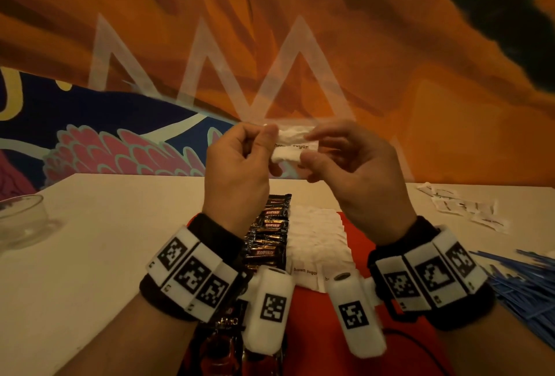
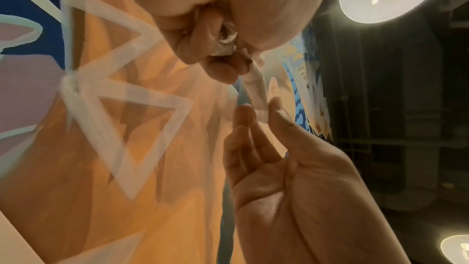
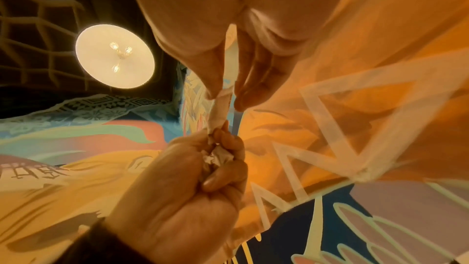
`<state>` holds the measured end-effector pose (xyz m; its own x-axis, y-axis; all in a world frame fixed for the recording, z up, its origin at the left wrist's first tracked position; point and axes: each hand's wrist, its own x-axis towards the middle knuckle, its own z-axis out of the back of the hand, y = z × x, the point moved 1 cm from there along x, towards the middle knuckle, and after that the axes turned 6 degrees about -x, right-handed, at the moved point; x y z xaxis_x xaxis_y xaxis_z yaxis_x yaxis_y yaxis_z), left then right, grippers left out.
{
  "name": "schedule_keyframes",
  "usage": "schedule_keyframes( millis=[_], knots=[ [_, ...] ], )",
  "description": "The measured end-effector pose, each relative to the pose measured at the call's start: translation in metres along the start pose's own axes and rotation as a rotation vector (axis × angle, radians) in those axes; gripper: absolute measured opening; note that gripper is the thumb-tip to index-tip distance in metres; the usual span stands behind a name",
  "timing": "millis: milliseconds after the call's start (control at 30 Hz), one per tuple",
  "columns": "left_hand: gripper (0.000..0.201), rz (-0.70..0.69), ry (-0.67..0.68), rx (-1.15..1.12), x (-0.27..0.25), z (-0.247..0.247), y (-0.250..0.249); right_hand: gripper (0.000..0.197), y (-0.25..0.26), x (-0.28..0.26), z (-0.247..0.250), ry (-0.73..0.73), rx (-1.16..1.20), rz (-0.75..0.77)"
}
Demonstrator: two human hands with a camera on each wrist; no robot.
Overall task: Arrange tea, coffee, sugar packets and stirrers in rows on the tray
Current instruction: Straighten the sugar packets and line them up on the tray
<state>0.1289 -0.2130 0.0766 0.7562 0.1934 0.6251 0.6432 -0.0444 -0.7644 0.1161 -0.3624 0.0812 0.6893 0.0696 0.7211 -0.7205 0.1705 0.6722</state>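
Both hands hold one crumpled sugar packet in the air above the tray: left hand fingers curled round one end, right hand pinching the other. Best to pull it flat gently, then lay it at the sugar row's far end, edges aligned.

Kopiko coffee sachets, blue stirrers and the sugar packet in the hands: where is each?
Kopiko coffee sachets (image 1: 271, 233): head view, middle of the dark row on the tray.
blue stirrers (image 1: 528, 294): head view, middle of the pile at right.
brown sugar packet (image 1: 292, 145): head view, white paper between both hands.
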Motion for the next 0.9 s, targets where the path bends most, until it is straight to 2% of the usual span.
schedule_keyframes(
  millis=[167,300,367,533,667,767,833,900],
  knots=[
    [0.014,-0.026,0.060,-0.068,-0.003,-0.001,-0.005,0.021,-0.003,0.001,0.001,-0.025,0.015,-0.066],
    [0.017,-0.050,0.224,-0.087,-0.002,0.001,-0.012,0.028,-0.003,0.003,0.008,-0.049,0.067,-0.107],
    [0.019,-0.037,0.262,-0.041,-0.003,0.001,-0.013,0.030,0.000,0.003,0.010,-0.035,0.066,-0.095],
    [0.029,-0.011,0.274,0.034,-0.002,0.004,-0.013,0.021,0.000,0.003,0.011,0.025,0.065,-0.107],
    [0.035,0.022,0.304,0.051,-0.004,0.003,-0.019,0.025,-0.003,0.004,0.016,0.050,0.072,-0.154],
    [0.035,0.043,0.246,0.058,0.000,0.007,-0.025,0.025,-0.007,0.003,0.027,0.056,0.087,-0.249],
    [0.030,0.028,0.195,0.103,0.005,0.012,-0.024,0.023,-0.012,0.000,0.033,0.141,-0.032,-0.342],
    [0.027,0.041,0.165,0.107,0.007,0.016,-0.023,0.022,-0.021,-0.006,0.033,0.296,-0.197,-0.427]
  ],
)
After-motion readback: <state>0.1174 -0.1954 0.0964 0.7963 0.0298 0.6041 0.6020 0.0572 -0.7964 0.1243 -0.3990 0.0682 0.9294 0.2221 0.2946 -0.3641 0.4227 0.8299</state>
